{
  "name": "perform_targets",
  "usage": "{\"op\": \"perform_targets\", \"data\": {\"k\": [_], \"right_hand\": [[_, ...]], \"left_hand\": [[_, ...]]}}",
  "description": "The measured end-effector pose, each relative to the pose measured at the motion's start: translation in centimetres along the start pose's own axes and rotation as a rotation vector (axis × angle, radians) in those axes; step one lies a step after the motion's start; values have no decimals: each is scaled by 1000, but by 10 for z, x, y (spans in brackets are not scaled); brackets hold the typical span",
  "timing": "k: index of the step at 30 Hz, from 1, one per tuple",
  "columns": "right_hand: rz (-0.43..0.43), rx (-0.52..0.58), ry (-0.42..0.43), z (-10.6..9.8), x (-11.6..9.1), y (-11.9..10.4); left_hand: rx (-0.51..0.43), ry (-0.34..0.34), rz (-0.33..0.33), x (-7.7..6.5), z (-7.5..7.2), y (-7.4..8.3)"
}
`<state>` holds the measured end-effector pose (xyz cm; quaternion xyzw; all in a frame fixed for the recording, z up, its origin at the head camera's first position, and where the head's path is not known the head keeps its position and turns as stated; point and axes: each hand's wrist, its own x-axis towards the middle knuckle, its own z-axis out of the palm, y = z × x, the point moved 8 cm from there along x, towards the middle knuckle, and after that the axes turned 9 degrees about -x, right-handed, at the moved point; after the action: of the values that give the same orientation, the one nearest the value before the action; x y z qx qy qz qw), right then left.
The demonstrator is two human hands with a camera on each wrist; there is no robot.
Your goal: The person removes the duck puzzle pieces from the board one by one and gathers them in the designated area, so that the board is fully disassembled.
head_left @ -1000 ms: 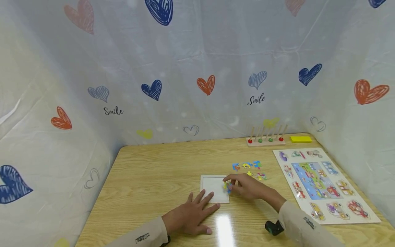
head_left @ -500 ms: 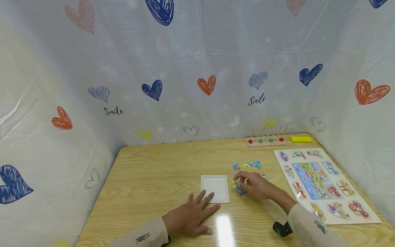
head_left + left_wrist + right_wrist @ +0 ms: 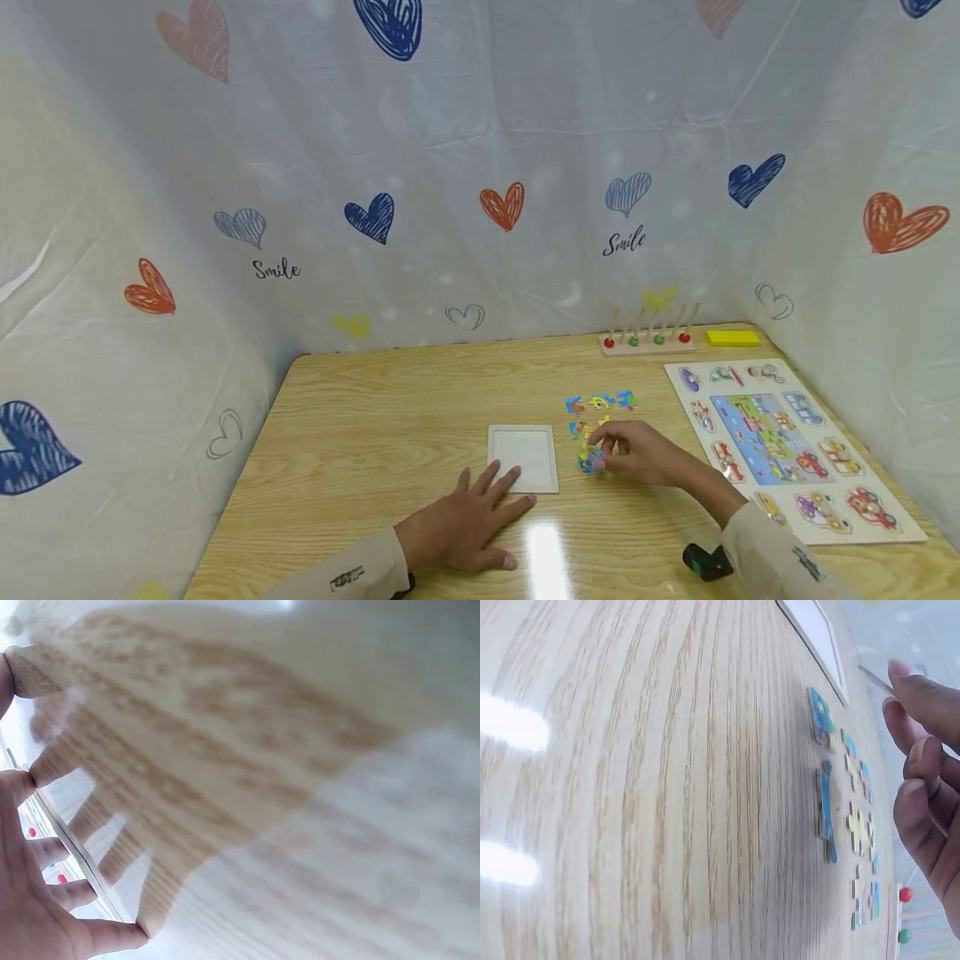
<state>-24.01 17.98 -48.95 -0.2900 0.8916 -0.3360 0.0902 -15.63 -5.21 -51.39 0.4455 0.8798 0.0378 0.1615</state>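
My left hand lies palm down with its fingers spread, fingertips over the near left corner of a square white puzzle tray. In the left wrist view its fingertips touch the shiny tabletop and the tray's edge. To the right of the tray, my right hand pinches a thin jigsaw piece between thumb and index finger, seen edge-on in the right wrist view. Below that hand lie several loose jigsaw pieces in blue and yellow; its fingers hide some of them in the head view.
A large pegged picture board lies at the right. At the back right stand a wooden rack with thin pegs and red and green beads, and a yellow block. A curtain printed with hearts surrounds the table.
My right hand has moved right, from the tray's right edge to over the loose pieces, with a jigsaw piece in its fingers. The left hand has stayed in place.
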Motion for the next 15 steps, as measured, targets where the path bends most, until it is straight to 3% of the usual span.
{"op": "perform_targets", "data": {"k": [6, 15], "right_hand": [[-18, 2, 17, -4, -9, 4], [29, 114, 8, -8, -23, 15]], "left_hand": [[-15, 13, 10, 0, -1, 1], [-31, 5, 9, 0, 0, 0]]}}
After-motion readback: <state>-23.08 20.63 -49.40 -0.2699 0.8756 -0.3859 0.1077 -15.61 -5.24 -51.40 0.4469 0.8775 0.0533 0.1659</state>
